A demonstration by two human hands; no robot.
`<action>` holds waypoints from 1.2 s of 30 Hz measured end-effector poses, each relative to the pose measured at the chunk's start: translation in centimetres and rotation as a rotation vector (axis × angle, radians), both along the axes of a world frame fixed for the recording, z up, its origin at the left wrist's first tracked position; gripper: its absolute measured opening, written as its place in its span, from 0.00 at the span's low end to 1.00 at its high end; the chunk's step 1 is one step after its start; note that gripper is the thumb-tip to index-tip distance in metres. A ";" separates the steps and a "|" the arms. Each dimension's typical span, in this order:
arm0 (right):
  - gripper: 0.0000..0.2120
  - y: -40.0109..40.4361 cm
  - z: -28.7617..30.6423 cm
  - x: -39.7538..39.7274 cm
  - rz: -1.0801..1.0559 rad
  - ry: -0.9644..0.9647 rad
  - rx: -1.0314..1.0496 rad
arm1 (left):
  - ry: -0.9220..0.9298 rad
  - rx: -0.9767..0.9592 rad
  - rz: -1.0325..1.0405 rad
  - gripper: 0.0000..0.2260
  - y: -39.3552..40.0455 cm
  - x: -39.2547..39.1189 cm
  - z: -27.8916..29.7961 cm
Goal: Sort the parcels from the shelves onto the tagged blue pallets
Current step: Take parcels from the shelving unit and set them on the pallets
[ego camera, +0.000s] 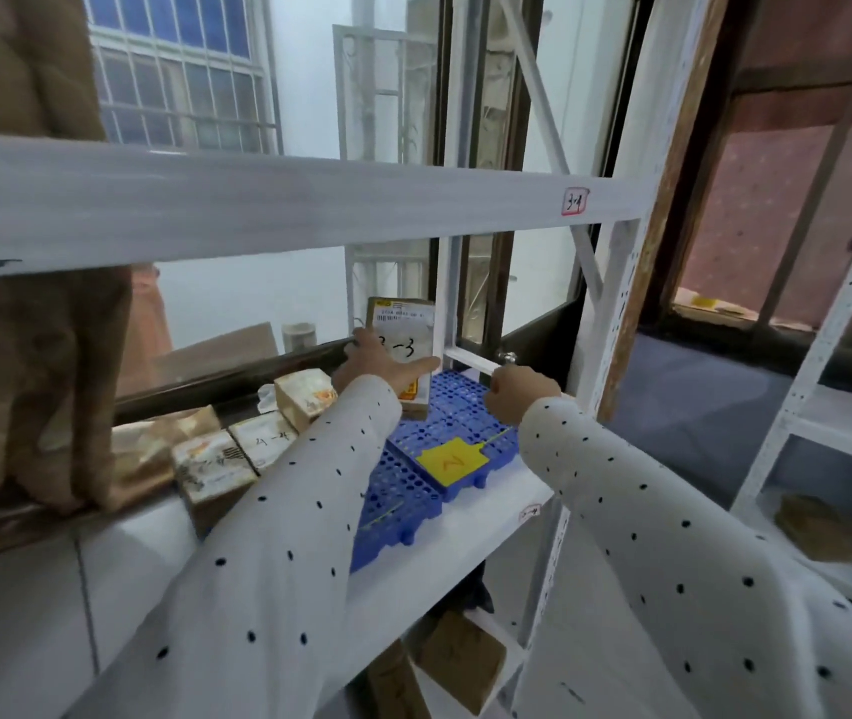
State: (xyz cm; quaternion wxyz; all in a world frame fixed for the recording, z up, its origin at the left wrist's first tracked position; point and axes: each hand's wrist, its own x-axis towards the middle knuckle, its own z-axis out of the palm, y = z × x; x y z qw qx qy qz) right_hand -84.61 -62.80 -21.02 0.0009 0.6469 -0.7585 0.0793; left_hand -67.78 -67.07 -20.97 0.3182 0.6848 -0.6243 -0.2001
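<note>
At mid-shelf height, left hand (380, 363) holds an upright brown parcel (404, 350); fingers wrap its left edge, thumb lies across the face. Handwritten mark on the label reads "3-3", partly covered by the hand. Parcel's lower end meets the far end of a blue pallet (457, 407); whether it rests there or is held just above, the view does not settle. Right hand (520, 394) is a closed fist over the pallet's right side, just beside the white shelf upright (603, 324); possibly holding something thin, cannot tell. Both sleeves white with dark dots.

Yellow tag (452, 461) marked "2" lies on the pallet's near end. Second blue pallet (393, 503) sits nearer, partly under the left sleeve. Left of the pallets, several taped cardboard parcels (237, 454) lie side by side along the window sill (237, 376). Beam label (575, 201) above reads "3-4".
</note>
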 end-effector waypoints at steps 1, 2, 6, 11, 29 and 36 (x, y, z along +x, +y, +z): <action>0.14 -1.4 0.3 0.3 0.017 -0.003 0.000 | -0.009 0.003 0.008 0.50 -1.3 0.2 0.2; 0.14 -2.8 0.7 0.6 0.034 -0.012 -0.007 | -0.013 0.005 0.014 0.51 -2.6 0.2 0.5; 0.15 -8.6 1.2 1.5 0.088 -0.086 -0.007 | 0.032 0.018 0.054 0.56 -6.8 0.2 1.2; 0.11 -13.9 0.9 2.9 0.195 -0.092 0.020 | -0.054 -0.030 0.136 0.54 -9.5 1.4 0.8; 0.23 -20.7 -4.0 16.8 0.660 -0.055 0.191 | -0.155 0.118 0.685 0.51 -6.7 12.4 -2.7; 0.25 -21.5 -6.5 17.7 0.600 -0.197 0.150 | -0.016 0.386 0.811 0.52 -7.1 12.4 -5.7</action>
